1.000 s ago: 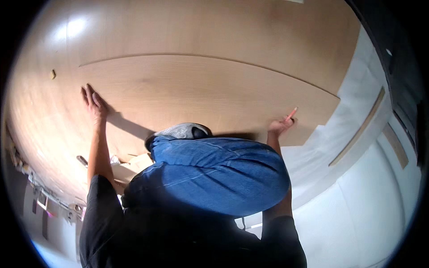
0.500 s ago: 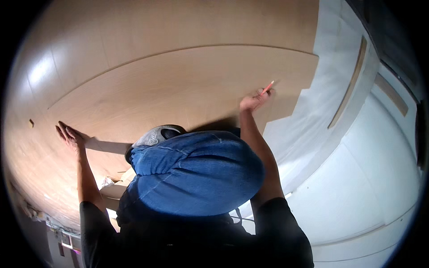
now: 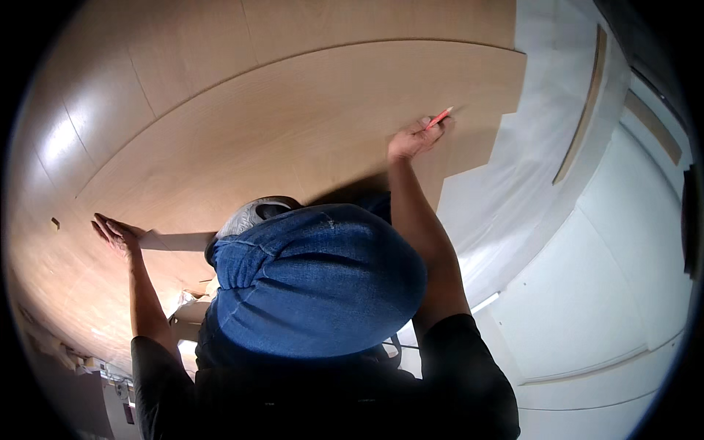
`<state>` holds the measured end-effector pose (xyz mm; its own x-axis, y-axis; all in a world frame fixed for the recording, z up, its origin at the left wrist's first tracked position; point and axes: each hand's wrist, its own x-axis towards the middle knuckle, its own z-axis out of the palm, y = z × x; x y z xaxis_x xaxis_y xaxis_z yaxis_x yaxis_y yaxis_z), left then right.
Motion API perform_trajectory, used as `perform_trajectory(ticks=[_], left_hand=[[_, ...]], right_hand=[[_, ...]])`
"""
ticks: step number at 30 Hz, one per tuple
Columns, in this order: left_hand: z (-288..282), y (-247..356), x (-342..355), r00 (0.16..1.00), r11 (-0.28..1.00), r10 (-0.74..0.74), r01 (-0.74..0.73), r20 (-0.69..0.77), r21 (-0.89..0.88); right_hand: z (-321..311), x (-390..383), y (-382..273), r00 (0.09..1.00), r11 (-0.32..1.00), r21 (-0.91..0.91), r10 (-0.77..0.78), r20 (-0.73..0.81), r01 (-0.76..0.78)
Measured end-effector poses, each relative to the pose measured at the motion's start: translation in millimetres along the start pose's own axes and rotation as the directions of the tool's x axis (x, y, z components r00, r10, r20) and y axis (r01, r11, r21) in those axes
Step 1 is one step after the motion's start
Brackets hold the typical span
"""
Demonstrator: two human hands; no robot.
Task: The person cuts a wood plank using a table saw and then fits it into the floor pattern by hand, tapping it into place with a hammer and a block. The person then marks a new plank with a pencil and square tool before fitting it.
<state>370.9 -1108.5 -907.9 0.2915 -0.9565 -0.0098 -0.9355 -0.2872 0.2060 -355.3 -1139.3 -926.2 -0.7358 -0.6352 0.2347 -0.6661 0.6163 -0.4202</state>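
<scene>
Seen from above the person's own body, a blue-denim knee [image 3: 315,286] fills the near field, with a grey shoe [image 3: 253,213] just beyond it; both rest on or close over a large light wooden panel [image 3: 293,125] that lies on the floor. The left hand [image 3: 114,233] is released, fingers spread and pressed flat on the panel near its left end, apparently steadying it. Farther off, the right hand [image 3: 414,139] is clenched around a red pencil [image 3: 440,117], whose tip points outward and rests at or just above the panel surface close to the far right corner. No drawn line can be made out on the wood, so how much marking is done cannot be told; judged from the pose, marking is in hand. Beyond the panel lies white sheeting [image 3: 506,183].
</scene>
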Motion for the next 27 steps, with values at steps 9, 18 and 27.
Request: perform_trajectory(ticks=[9,18,27], left_hand=[[-5.7,-7.2,-4.5,1.000,0.998,-0.009,0.009,0.004,0.059],[5.9,23.1,2.4,0.996,0.996,-0.092,0.092,0.000,0.008],[6.0,47.5,9.7,0.992,0.992,-0.123,0.123,0.017,0.023]], right_hand=[[1.8,-1.5,-9.6,0.951,0.823,0.481,0.293,0.099,-0.303],[12.5,20.6,35.8,0.989,0.773,0.630,0.140,-0.056,-0.074],[-5.4,29.7,22.4,0.996,0.999,0.044,-0.010,-0.086,0.014]])
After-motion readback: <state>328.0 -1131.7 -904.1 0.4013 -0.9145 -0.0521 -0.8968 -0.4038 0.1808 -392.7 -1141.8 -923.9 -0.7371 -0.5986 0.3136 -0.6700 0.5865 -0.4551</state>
